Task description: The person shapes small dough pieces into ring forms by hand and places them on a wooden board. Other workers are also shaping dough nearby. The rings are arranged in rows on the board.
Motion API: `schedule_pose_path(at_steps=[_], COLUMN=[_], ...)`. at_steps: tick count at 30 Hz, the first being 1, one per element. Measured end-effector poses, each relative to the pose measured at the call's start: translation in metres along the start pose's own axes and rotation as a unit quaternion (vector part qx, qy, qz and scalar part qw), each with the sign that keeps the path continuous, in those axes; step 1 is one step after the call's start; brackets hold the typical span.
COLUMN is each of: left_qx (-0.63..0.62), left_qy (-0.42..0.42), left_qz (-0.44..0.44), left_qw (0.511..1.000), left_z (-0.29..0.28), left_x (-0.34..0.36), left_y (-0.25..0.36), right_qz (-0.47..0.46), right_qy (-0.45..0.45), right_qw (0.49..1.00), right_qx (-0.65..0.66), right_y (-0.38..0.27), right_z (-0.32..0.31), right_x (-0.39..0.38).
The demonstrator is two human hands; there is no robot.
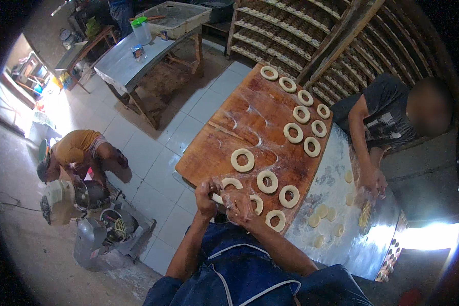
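Note:
At the near edge of the wooden board, my left hand is closed around a dough ring, of which a pale piece shows between my hands. My right hand grips the other side, its fingers bent and dusted with flour. Just beyond, one dough ring lies partly covered by my fingers, and another ring shows beside my right hand. More flat rings lie on the board, among them a large ring ahead of my hands and a ring to the right.
Right of the board, a floured metal table carries small dough rounds; a co-worker has hands over it. Racks of trays stand behind. At left, another person bends beside a mixer. A second table stands far left.

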State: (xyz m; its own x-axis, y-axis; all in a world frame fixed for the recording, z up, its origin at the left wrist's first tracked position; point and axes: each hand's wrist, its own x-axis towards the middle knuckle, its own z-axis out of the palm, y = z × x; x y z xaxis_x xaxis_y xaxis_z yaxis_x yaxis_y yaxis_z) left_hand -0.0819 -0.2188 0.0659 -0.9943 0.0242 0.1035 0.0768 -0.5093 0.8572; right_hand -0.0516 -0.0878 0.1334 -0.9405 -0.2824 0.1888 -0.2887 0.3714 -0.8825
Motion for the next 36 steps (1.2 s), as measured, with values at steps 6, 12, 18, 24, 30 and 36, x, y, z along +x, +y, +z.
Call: schedule_pose_path(at_steps=[6,12,18,24,30,36], left_qx=[0.232,0.675,0.600,0.494,0.581,0.634], left_qy=[0.069,0.102,-0.032,-0.023,-0.225,-0.239], left_qz=[-0.103,0.110,0.054,-0.009,-0.007,0.011], left_qw=[0.965,0.723,0.798,0.869,0.782,0.735], left_z=[-0.039,-0.056,-0.061,-0.050,-0.052,-0.041], left_x=[0.044,0.093,0.091,0.081,0.069,0.064], left_y=[0.044,0.055,0.060,0.072,0.101,0.095], right_qz=[0.030,0.198,0.162,0.284,0.305,0.356], right_qy=[-0.061,0.013,0.029,0.139,0.288,0.348], right_qw=[0.998,0.970,0.983,0.949,0.903,0.867], right_qx=[0.006,-0.143,-0.077,-0.021,-0.095,-0.032], right_y=[-0.010,-0.017,-0.015,-0.008,0.020,0.025], right_z=[-0.001,-0.004,-0.056,-0.115,-0.154,-0.174], right_x=[0.064,0.094,-0.022,-0.141,-0.238,-0.291])
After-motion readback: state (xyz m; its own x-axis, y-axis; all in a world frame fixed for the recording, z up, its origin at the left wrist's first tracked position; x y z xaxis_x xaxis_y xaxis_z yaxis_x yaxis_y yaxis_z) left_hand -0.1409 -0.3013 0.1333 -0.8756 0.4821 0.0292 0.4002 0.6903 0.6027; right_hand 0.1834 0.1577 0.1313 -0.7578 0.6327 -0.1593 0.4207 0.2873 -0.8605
